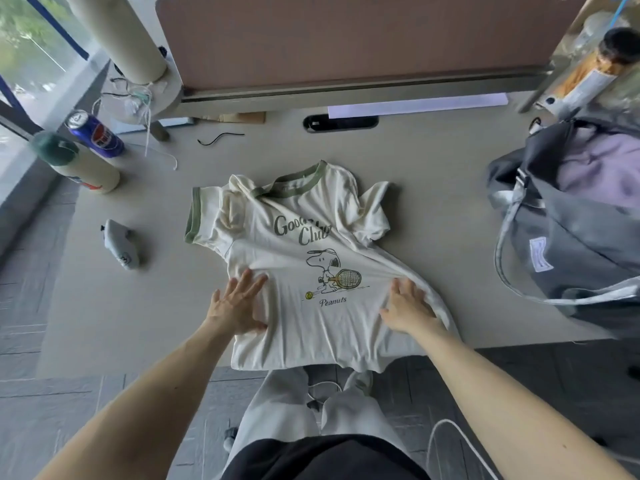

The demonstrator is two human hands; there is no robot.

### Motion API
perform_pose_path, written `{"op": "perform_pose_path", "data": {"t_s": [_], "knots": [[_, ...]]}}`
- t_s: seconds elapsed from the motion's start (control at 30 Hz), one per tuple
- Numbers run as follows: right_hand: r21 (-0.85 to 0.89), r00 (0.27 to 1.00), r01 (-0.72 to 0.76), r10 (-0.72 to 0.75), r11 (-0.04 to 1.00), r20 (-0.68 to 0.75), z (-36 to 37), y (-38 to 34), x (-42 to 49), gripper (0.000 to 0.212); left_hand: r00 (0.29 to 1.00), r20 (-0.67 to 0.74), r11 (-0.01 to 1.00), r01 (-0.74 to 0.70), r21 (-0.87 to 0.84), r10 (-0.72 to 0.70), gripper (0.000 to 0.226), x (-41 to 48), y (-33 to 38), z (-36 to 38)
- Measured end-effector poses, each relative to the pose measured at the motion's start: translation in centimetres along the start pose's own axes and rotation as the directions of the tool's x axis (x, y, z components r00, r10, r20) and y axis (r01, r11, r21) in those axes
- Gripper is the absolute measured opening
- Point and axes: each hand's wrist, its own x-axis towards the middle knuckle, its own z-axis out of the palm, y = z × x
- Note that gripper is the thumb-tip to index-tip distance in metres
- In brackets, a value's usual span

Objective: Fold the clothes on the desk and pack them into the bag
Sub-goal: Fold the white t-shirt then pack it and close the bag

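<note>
**Head view**

1. The cream T-shirt, with green trim at collar and sleeve, lies print side up on the desk. Its hem reaches the desk's near edge. The sleeve on its right side is bunched and partly folded over.
2. The left hand rests palm down on the lower left part of the T-shirt, fingers straight and spread.
3. The right hand rests palm down on the lower right part of the T-shirt, fingers straight and slightly apart. Creases run across the fabric between the two hands.
4. The grey bag stands open to the right of the T-shirt, well apart from it. A purple garment shows inside it.
5. A small grey object lies near the T-shirt's left sleeve.
6. Farther left and beyond the T-shirt stand a blue can and a cream bottle with a green cap.
7. A black cable lies beyond the collar.
</note>
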Motion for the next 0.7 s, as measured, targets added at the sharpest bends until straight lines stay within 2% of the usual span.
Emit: {"op": "perform_pose_path", "data": {"t_s": [0.13, 0.37, 0.43, 0.5, 0.53, 0.6, 0.67, 0.7], "knots": [[-0.032, 0.999, -0.043, 0.043, 0.999, 0.011, 0.1, -0.8, 0.8, 0.079, 0.998, -0.034, 0.999, -0.045, -0.025, 0.044, 0.128, 1.5, -1.3, 0.1], [-0.007, 0.993, -0.118, 0.118, 0.993, -0.021, -2.1, -3.3, 2.8, 0.084, 0.988, -0.066, 0.990, -0.139, 0.020, 0.140, 0.129, 6.2, -3.3, -4.9], [-0.037, 0.991, -0.136, 0.135, 0.990, -0.021, -3.4, -3.6, 3.2, 0.078, 0.984, -0.058, 0.984, -0.161, 0.073, 0.166, 0.126, 7.0, -3.1, -6.2], [0.006, 0.991, -0.128, 0.128, 0.992, -0.035, -6.1, -3.9, 3.8, 0.046, 0.981, -0.049, 0.977, -0.184, 0.112, 0.190, 0.116, 7.8, -2.9, -7.4], [0.083, 0.991, -0.124, 0.129, 0.989, -0.047, -7.9, -4.0, 4.0, 0.040, 0.979, -0.047, 0.977, -0.193, 0.093, 0.198, 0.107, 8.3, -2.7, -8.4], [0.225, 0.981, -0.138, 0.164, 0.964, -0.101, -11.4, -4.0, 4.9, 0.050, 0.978, -0.104, 0.983, -0.183, -0.027, 0.180, 0.081, 9.5, -2.7, -10.7], [0.359, 0.955, -0.106, 0.195, 0.927, -0.222, -13.9, -3.9, 6.5, 0.048, 0.953, -0.283, 0.977, -0.152, -0.148, 0.105, 0.056, 10.4, -2.5, -13.4], [0.458, 0.937, -0.086, 0.228, 0.885, -0.264, -14.8, -3.9, 7.4, 0.048, 0.920, -0.386, 0.975, -0.143, -0.170, 0.068, 0.051, 11.0, -2.5, -14.6]]}}
